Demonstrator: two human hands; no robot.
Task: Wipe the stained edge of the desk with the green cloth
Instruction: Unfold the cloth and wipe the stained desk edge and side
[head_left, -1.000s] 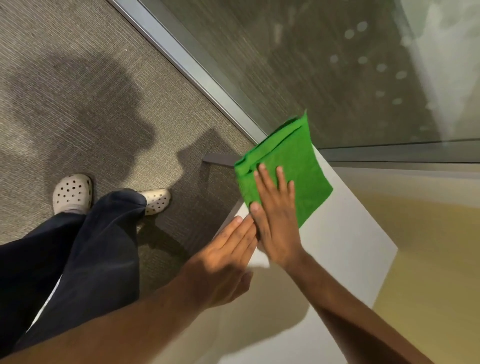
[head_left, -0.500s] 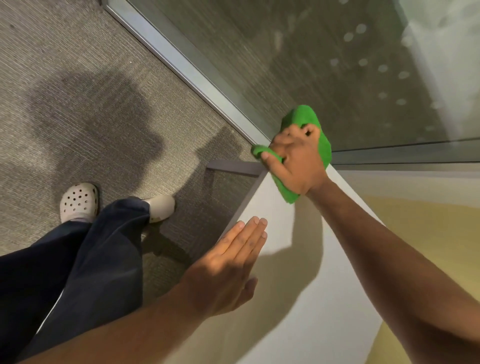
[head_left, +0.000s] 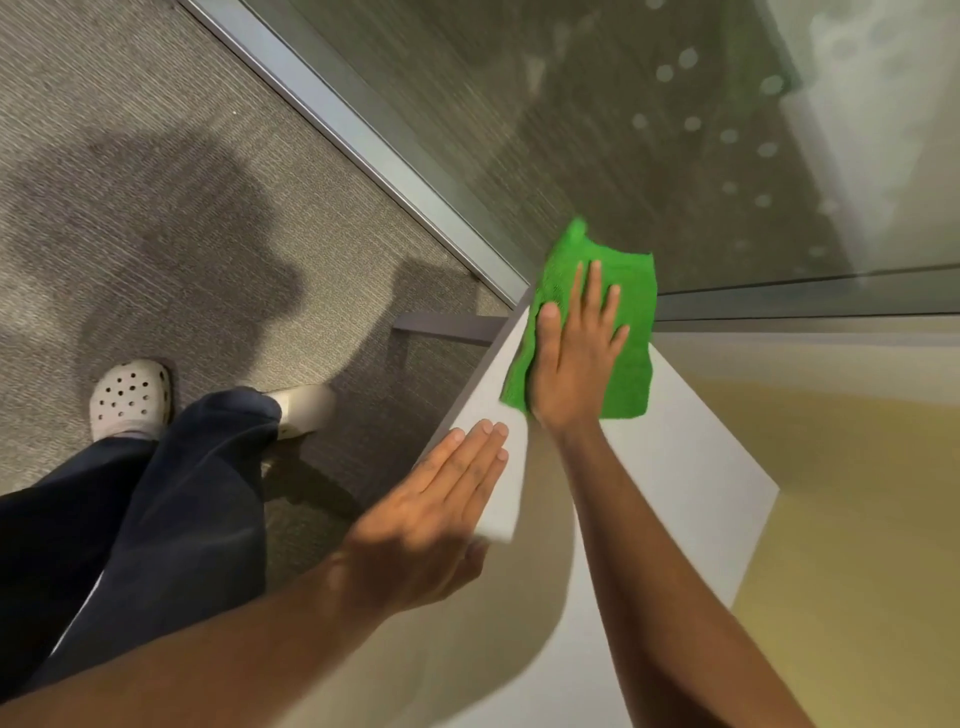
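Observation:
The green cloth (head_left: 631, 312) lies spread flat on the far corner of the white desk (head_left: 691, 483), beside the glass wall. My right hand (head_left: 574, 358) presses flat on the cloth with fingers spread, palm down. My left hand (head_left: 436, 514) rests flat on the desk's left edge, fingers together, holding nothing, a short way nearer to me than the cloth. No stain shows clearly on the desk edge (head_left: 467, 395).
A glass wall (head_left: 623, 130) with a metal floor rail (head_left: 332, 104) runs diagonally past the desk corner. Grey carpet (head_left: 156, 208) lies to the left, with my legs and pale clogs (head_left: 130, 397) on it. A yellowish surface (head_left: 857, 493) borders the desk on the right.
My right hand, which bunched the cloth at the far corner half a second ago, now presses it spread flat on the desk top. My left hand stayed at the edge.

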